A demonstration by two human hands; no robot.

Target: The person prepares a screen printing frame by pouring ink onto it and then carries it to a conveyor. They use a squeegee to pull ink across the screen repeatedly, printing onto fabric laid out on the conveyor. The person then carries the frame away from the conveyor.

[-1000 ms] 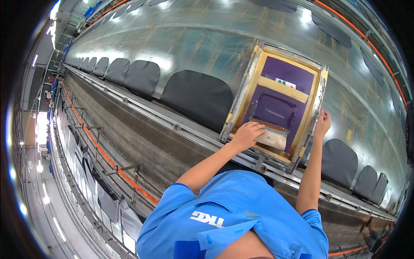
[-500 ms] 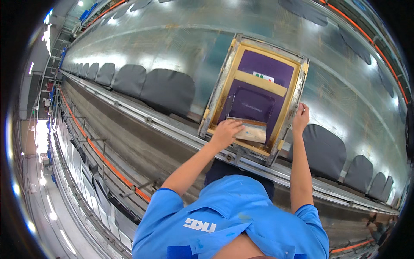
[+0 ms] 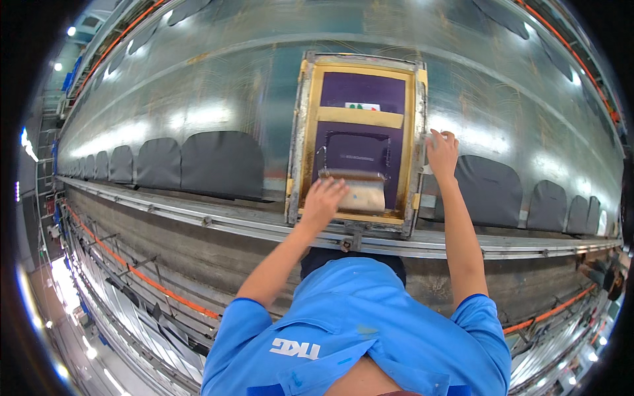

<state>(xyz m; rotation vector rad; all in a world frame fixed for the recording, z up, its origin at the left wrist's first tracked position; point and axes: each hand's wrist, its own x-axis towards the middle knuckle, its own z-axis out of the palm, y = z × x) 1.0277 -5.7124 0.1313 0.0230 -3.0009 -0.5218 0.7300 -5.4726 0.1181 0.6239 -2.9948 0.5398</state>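
Note:
My left hand [image 3: 327, 191] grips a wide beige squeegee [image 3: 363, 197] at the near end of a metal screen frame [image 3: 297, 119], slightly blurred. Inside the frame are yellow tape borders, a yellow cross band [image 3: 360, 119], purple mesh [image 3: 362, 89] and a small white label [image 3: 362, 106]. A dark rounded outline with faint pale markings lies just beyond the squeegee. My right hand [image 3: 441, 146] is raised just outside the frame's right edge, fingers loosely curled and apart, with nothing visible in them.
Rows of dark rounded pieces [image 3: 221, 165] lie on a long greenish table [image 3: 238, 79] either side of the frame. A metal rail [image 3: 502, 249] runs along the near edge, orange piping [image 3: 142, 270] below. A person [image 3: 598, 276] is partly visible at the far right.
The view has turned, so the frame now sits straighter and further left. My right hand has lifted slightly away from the frame's side. My left hand stays on the squeegee.

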